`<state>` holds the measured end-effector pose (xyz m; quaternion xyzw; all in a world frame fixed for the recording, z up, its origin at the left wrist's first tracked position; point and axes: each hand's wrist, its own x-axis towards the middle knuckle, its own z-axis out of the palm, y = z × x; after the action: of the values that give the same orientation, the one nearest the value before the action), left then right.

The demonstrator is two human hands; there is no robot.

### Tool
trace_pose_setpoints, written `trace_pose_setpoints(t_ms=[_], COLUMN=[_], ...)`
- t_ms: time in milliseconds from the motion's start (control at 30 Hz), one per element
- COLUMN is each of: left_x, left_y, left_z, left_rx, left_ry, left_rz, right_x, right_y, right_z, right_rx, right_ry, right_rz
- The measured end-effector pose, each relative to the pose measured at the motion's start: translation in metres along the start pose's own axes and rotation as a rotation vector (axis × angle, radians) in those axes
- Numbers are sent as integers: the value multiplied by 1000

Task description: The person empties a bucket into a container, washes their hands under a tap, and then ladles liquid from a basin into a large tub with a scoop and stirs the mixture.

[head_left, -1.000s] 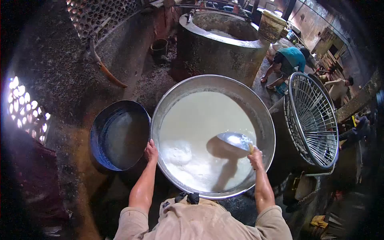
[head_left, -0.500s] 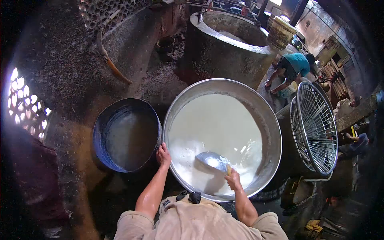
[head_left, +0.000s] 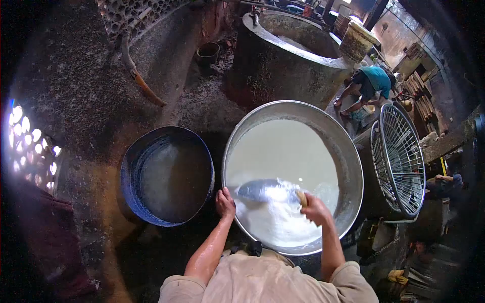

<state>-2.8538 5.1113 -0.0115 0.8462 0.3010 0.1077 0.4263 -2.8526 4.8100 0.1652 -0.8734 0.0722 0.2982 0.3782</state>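
A wide metal basin [head_left: 353, 151] of milky white liquid [head_left: 283, 151] stands in front of me. My left hand [head_left: 225, 203] grips its rim at the lower left, fingers closed round the edge. In my right hand [head_left: 316, 210] is the short wooden handle of a broad metal scoop [head_left: 265, 191]. The blade points left and lies at the surface of the liquid, which is frothy below it. Some of the blade is blurred by glare and motion.
Left of the basin stands a blue drum [head_left: 132, 202] with cloudy liquid. A wire basket [head_left: 401, 156] leans at the right. Behind is a large round concrete vat [head_left: 283, 76] with a bucket [head_left: 357, 41] on its rim. A co-worker in a teal shirt [head_left: 376, 80] bends down beyond.
The scoop has moved away from me through the liquid, its blade now turned more level. My left hand stays on the rim. The whole view has shifted slightly.
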Motion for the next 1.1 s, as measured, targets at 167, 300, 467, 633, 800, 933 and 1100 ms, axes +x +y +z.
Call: trace_pose_setpoints(t_ms=[167, 300, 467, 633, 800, 933, 1100], left_x=[0, -1, 2, 3, 2, 2, 1], left_y=[2, 7, -8, -9, -5, -9, -7], left_z=[0, -5, 8, 10, 4, 6, 9], left_rx=[19, 24, 55, 74, 86, 95, 96], left_ry=[4, -24, 54, 90, 64, 75, 94], left_rz=[-19, -19, 31, 59, 37, 38, -5], right_x=[84, 137, 116, 86, 44, 5, -50], right_y=[-33, -3, 43, 104, 158, 197, 214], right_z=[29, 53, 61, 67, 52, 27, -32], right_rx=[-298, -390, -499, -529, -507, -511, -444], right_ry=[434, 341, 260, 243, 190, 235, 269], right_rz=[-323, -160, -137, -9, 38, 5, 70])
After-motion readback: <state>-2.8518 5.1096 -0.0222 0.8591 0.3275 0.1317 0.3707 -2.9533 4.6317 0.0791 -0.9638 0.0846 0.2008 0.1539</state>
